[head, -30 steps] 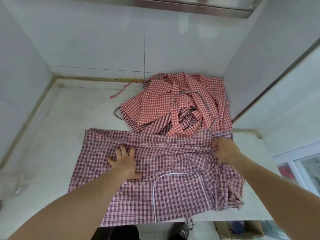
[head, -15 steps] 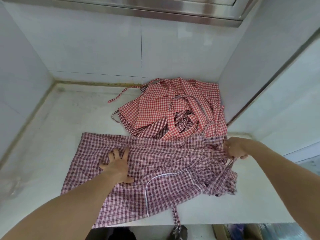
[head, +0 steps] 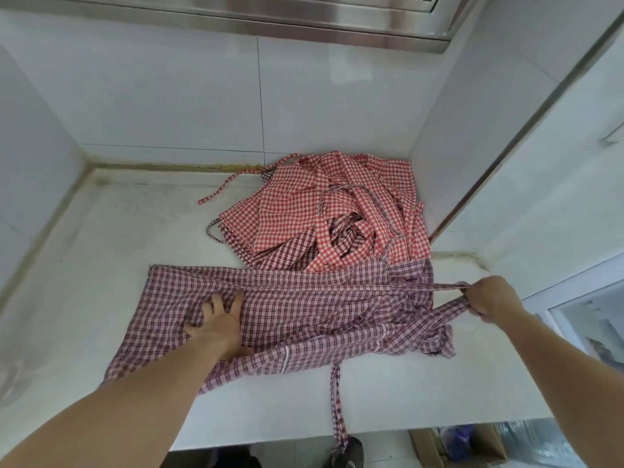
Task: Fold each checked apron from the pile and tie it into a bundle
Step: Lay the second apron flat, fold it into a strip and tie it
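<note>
A dark red checked apron lies spread across the white counter, partly folded, with a white-trimmed pocket near its front. My left hand presses flat on its left half with fingers spread. My right hand grips the apron's right end and a strap, pulled taut to the right above the counter. Another strap hangs over the counter's front edge. Behind the apron, a pile of bright red checked aprons lies tangled against the right wall.
White tiled walls close in the counter at the back, left and right. A steel hood runs overhead. A loose strap trails left from the pile. Cardboard boxes stand on the floor below the front edge.
My right hand has pulled the apron's right end and strap further to the right, stretching them taut and bunching the cloth. My left hand has stayed pressed on the apron.
</note>
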Tool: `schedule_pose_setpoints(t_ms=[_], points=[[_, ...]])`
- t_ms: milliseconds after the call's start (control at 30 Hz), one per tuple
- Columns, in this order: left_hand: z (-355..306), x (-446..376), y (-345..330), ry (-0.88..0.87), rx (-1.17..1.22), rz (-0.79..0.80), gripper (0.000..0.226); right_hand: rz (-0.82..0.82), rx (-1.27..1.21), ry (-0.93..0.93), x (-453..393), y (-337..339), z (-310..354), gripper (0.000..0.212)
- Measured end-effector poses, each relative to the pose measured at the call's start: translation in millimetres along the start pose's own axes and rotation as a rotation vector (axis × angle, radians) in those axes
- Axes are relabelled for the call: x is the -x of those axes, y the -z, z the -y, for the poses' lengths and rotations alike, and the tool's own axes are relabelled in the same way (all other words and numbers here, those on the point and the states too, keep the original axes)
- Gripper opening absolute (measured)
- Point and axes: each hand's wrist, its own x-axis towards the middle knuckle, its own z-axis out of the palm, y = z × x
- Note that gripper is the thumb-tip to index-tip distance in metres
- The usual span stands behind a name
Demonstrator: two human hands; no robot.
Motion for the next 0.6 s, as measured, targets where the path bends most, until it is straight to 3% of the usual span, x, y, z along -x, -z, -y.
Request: schedule_pose_setpoints(t_ms=[100,167,267,333,367,433,500,600], points=[[-6,3,1,0.031,-0.010,0.002,0.137,0.344,-0.683,-0.235,18,-6,-9,0.028],[-17,7,1,0.091,-0.043,-0.001,0.136,0.522,-0.825,-0.270,33,-10,-12,0.033],[-43,24,0,0.061,-0.141,-0.166,0.111,0.676,-0.688,-0.180,45,-15,-14,0.030],[-66,34,-6,-0.046,-0.070,-0.260,0.091,0.752,-0.675,-0.139,50,-19,-13,0.033],[-78,39,-10,-0.067,0.024,-0.229,0.089,0.793,-0.665,-0.105,56,-21,-11,0.037],[-97,46,-17,-0.075,0.176,-0.051,0.107,0.889,-0.625,-0.041,64,-25,-8,0.046],[-106,49,-30,-0.090,0.160,0.119,0.136,0.951,-0.540,0.016,74,-27,-9,0.049],[-105,49,-49,-0.081,0.042,0.159,0.153,1.026,-0.369,0.097,78,-32,-17,0.039]])
